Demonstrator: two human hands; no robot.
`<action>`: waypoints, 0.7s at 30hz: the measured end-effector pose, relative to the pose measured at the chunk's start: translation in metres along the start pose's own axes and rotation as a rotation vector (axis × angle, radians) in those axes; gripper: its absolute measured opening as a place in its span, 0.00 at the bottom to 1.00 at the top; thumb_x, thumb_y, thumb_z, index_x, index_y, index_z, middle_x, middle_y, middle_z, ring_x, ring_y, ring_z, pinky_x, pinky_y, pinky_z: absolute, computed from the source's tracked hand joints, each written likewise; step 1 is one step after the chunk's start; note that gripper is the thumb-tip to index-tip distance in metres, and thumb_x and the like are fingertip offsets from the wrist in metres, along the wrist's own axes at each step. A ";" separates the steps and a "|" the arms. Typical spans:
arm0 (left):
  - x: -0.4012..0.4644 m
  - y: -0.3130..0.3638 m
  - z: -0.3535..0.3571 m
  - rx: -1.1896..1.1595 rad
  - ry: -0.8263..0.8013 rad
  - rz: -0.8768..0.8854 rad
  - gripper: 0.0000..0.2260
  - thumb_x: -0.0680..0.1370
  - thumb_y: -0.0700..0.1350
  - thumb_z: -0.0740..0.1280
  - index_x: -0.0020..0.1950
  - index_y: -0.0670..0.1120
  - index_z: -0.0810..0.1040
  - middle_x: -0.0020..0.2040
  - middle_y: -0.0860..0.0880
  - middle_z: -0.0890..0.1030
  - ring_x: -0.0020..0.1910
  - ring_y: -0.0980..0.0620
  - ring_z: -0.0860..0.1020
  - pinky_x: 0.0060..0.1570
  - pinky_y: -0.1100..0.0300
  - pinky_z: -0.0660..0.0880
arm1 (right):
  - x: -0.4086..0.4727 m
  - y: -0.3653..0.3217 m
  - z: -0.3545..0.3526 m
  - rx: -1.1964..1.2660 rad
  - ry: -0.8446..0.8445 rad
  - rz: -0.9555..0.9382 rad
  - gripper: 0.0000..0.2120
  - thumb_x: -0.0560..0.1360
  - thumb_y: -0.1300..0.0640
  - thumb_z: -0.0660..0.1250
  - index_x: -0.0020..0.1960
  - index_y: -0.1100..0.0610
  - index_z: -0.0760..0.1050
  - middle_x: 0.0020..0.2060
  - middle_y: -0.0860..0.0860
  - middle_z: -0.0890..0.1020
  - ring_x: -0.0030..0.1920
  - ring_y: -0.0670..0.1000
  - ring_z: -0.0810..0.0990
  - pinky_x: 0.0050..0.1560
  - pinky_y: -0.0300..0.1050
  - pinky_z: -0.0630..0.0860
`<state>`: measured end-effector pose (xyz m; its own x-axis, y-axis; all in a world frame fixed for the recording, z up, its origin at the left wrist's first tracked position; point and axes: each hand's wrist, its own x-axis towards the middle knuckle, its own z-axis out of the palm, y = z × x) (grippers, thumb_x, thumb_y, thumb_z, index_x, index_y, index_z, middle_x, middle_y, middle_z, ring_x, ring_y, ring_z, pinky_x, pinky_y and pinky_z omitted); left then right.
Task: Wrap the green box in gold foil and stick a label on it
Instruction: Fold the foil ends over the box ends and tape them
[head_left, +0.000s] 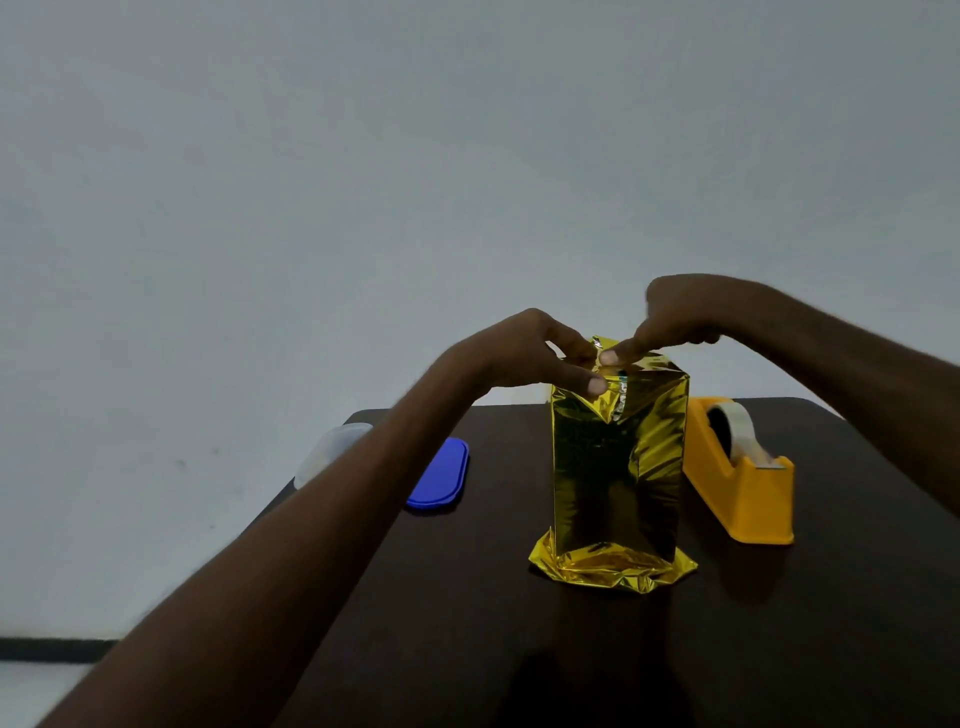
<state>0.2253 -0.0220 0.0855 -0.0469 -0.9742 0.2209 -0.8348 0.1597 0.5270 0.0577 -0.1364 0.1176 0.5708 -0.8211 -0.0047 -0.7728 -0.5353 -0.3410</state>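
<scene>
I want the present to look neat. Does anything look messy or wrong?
Yes: the gold foil is crumpled at the bottom, flaring out on the table instead of lying folded flat. The top is creased too.

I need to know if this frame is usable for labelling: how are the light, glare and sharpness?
Head view: dim overall, with the dark table nearly black; the gold foil shows bright specular streaks and dark mirror patches; the right hand is slightly motion-blurred, the left hand sharper; wide-angle stretch lengthens the forearms; the yellow tape dispenser reads clearly.
</scene>
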 end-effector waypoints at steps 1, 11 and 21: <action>-0.001 -0.001 0.000 -0.015 0.001 -0.009 0.21 0.71 0.51 0.76 0.62 0.48 0.82 0.57 0.54 0.80 0.49 0.62 0.75 0.52 0.60 0.69 | 0.000 0.004 0.000 0.027 -0.002 0.040 0.29 0.65 0.38 0.76 0.36 0.63 0.71 0.27 0.53 0.68 0.26 0.49 0.63 0.28 0.39 0.61; -0.003 -0.002 0.002 -0.029 0.013 -0.002 0.20 0.71 0.50 0.76 0.62 0.48 0.81 0.58 0.54 0.80 0.49 0.63 0.74 0.53 0.60 0.68 | -0.016 0.024 0.028 0.518 -0.060 0.033 0.24 0.74 0.40 0.68 0.60 0.57 0.73 0.54 0.60 0.78 0.50 0.60 0.79 0.42 0.52 0.80; -0.002 -0.004 0.003 -0.062 0.024 -0.011 0.22 0.71 0.51 0.76 0.63 0.48 0.81 0.61 0.52 0.80 0.53 0.58 0.75 0.48 0.63 0.70 | -0.013 0.016 0.047 0.715 -0.035 0.125 0.22 0.77 0.46 0.68 0.63 0.61 0.73 0.53 0.62 0.82 0.53 0.62 0.83 0.54 0.57 0.80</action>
<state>0.2269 -0.0210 0.0804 -0.0244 -0.9719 0.2343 -0.7995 0.1597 0.5791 0.0511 -0.1245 0.0677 0.5080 -0.8543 -0.1100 -0.4694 -0.1675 -0.8670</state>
